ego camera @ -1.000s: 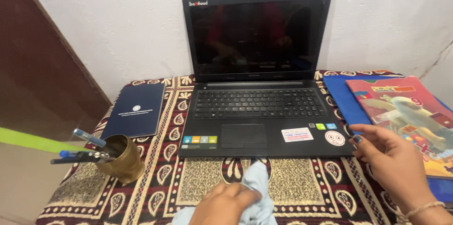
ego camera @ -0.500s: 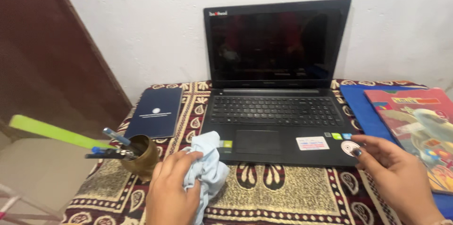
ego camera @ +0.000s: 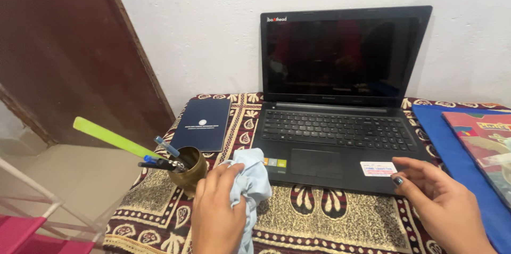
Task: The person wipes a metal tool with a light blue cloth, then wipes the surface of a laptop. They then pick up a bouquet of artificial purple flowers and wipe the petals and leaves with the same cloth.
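Observation:
An open black laptop (ego camera: 340,126) with a dark screen stands on a patterned tablecloth (ego camera: 324,216). My left hand (ego camera: 215,214) grips a crumpled light blue cloth (ego camera: 253,182), which touches the laptop's front left corner. My right hand (ego camera: 436,203) rests with fingers spread at the laptop's front right corner, its fingertips on the edge beside a white sticker (ego camera: 378,168).
A brass pen cup (ego camera: 189,171) with pens and a green ruler (ego camera: 114,138) stands left of my left hand. A dark blue booklet (ego camera: 202,123) lies behind it. A blue folder (ego camera: 458,153) and a colourful book (ego camera: 487,137) lie at the right. A brown door (ego camera: 69,46) is at the left.
My left hand has carried the cloth up and left from the table's near edge to the laptop's front left corner. The view has shifted left. My right hand stays at the right corner.

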